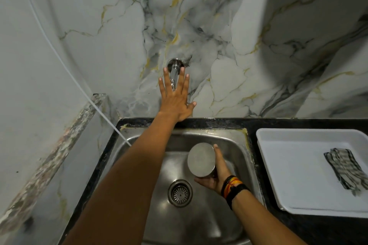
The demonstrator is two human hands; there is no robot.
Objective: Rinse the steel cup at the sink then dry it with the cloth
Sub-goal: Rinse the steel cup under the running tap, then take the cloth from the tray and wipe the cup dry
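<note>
Gripping steel cup (201, 159), tap (174, 74) perhaps touched

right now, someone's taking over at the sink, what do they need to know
Left hand: open, fingers spread at the chrome wall tap, gripping nothing.
Right hand: holds the round steel cup over the steel sink, base toward the camera.
The striped black-and-white cloth lies in the white plastic tray to the right.
No water visible. Rinsing and drying are both left.

The back wall (249, 26) is white marble with grey and gold lines; the left wall (25, 65) is plain pale grey; a black counter (278, 123) runs below; a speckled stone ledge (49, 161) slants along the left.
</note>
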